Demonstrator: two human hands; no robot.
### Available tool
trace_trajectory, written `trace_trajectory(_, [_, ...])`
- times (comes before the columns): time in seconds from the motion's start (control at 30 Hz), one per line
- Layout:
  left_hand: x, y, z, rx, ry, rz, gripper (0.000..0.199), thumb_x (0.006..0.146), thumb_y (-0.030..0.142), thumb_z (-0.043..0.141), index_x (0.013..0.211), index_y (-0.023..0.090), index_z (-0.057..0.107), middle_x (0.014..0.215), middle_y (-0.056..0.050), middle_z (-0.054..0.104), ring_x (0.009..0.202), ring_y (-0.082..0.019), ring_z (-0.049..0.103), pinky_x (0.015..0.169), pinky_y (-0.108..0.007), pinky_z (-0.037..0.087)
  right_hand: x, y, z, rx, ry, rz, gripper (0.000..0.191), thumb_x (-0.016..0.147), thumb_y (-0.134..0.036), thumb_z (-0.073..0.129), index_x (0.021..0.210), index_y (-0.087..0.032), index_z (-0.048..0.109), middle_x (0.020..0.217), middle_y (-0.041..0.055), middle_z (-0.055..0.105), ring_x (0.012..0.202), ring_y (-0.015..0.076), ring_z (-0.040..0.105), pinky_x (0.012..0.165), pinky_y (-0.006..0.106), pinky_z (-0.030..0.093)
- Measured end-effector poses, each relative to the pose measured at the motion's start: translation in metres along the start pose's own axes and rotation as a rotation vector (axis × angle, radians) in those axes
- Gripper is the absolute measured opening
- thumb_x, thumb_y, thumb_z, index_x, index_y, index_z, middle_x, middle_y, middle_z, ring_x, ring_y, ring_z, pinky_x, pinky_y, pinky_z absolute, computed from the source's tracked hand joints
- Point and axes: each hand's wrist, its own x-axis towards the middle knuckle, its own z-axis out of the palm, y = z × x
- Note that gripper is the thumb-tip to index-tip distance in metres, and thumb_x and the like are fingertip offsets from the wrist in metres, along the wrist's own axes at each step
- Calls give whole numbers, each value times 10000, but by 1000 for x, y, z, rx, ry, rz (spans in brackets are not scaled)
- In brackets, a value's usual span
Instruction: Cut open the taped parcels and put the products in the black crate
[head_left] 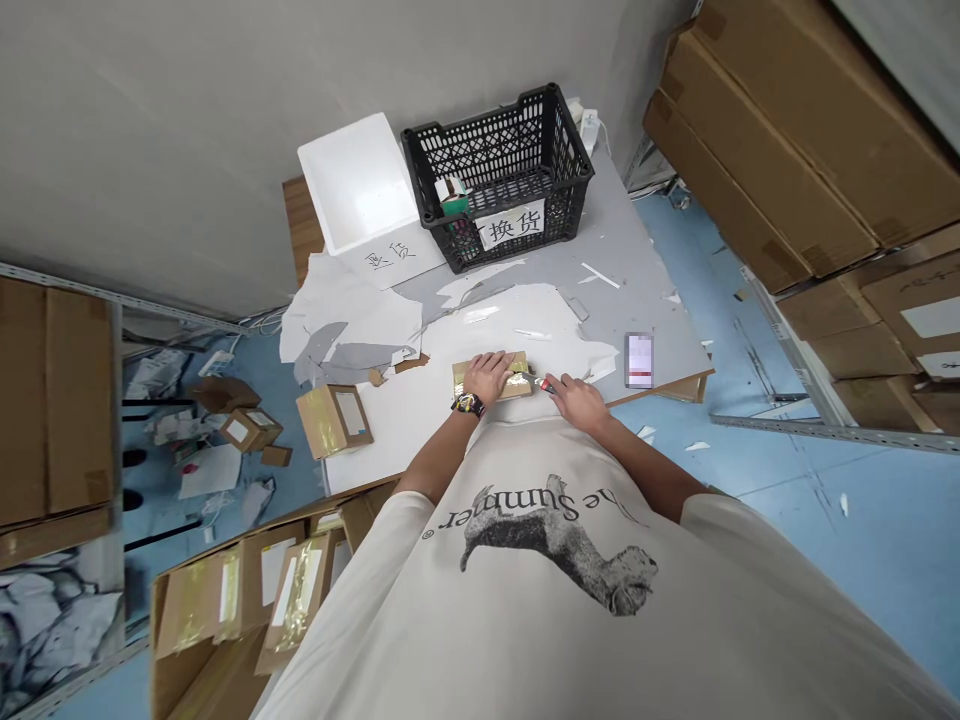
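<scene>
A small cardboard box point(517, 384) wrapped in shiny yellowish tape lies at the near edge of the white-covered table point(442, 420). My left hand point(487, 377), with a dark watch at the wrist, rests on top of the box's left part, its fingers together over it. Coming in from the right, my right hand point(579, 402) is wrapped round a red and black utility knife point(546, 385), whose front end reaches the box's right part. Whether the blade is in the tape is too small to tell.
Behind stand a black crate point(499, 205) with small boxes inside and a white foam tray point(364, 185). A taped box point(335, 420) sits left, a phone point(640, 360) right. Below left, a large carton point(247, 600) holds parcels. Stacked cartons point(780, 130) rise at right.
</scene>
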Motion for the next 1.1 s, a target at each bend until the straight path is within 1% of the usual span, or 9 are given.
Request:
trace_trajectory(0.13, [1,0,1,-31,23,-13,538,1182,432,446,1618,296,731,1603,-132,748,1459,-372,685,1295,-599,458,2,-10,-5,13,2,-8,615,1246,-404,365,1840,-246,380,1539,197,676,1262,322,717,1017,377,552])
trace_trajectory(0.27, [2,2,0,-12,37,-7,536,1196,442,416,1583,278,748,1590,-129,756,1443,-356,691,1278,-559,466,2,-20,-7,-2,40,33,611,1244,-389,348,1837,-242,380,1537,212,673,1249,327,721,1006,376,554])
trace_trajectory(0.43, [3,4,0,-3,82,-77,559,1233,404,316,1405,246,825,1331,-138,854,1256,-312,769,1152,-491,531,-4,-26,-5,-5,37,122,601,1243,-361,348,1819,-196,392,1506,227,681,1199,319,751,972,372,565])
trace_trajectory(0.6, [3,3,2,-17,102,-42,496,1224,392,384,1448,252,804,1444,-123,827,1332,-312,753,1193,-507,523,3,-27,-7,18,58,77,604,1242,-381,354,1827,-233,387,1530,219,678,1243,321,738,977,363,567])
trace_trajectory(0.73, [-5,3,1,-35,93,-24,478,1194,423,466,1505,239,780,1545,-130,779,1433,-332,699,1265,-539,488,11,-18,-10,34,62,97,586,1240,-381,385,1808,-243,423,1520,205,682,1241,315,730,974,362,565])
trace_trajectory(0.8, [-12,5,0,-40,70,-6,504,1185,438,485,1567,233,742,1602,-137,742,1480,-334,664,1307,-548,454,13,-8,-10,41,70,151,579,1238,-374,409,1801,-246,438,1503,200,685,1227,314,735,973,367,565])
trace_trajectory(0.9, [-23,10,-3,-36,47,10,532,1186,437,470,1644,267,680,1688,-124,676,1561,-325,601,1392,-579,349,13,9,-8,87,105,268,583,1236,-377,425,1804,-248,448,1499,203,679,1227,322,745,968,375,569])
trace_trajectory(1.0, [-34,12,-5,-45,50,36,511,1180,435,483,1629,295,684,1698,-116,661,1582,-323,579,1422,-602,295,11,22,-2,211,135,332,584,1228,-400,439,1791,-253,494,1498,193,692,1213,323,755,971,377,576])
trace_trajectory(1.1, [-44,9,-4,-42,21,88,456,1141,477,588,1531,294,737,1641,-128,693,1552,-337,600,1426,-615,288,10,25,7,423,184,313,568,1198,-380,475,1736,-234,587,1472,175,739,1254,329,748,1018,383,585])
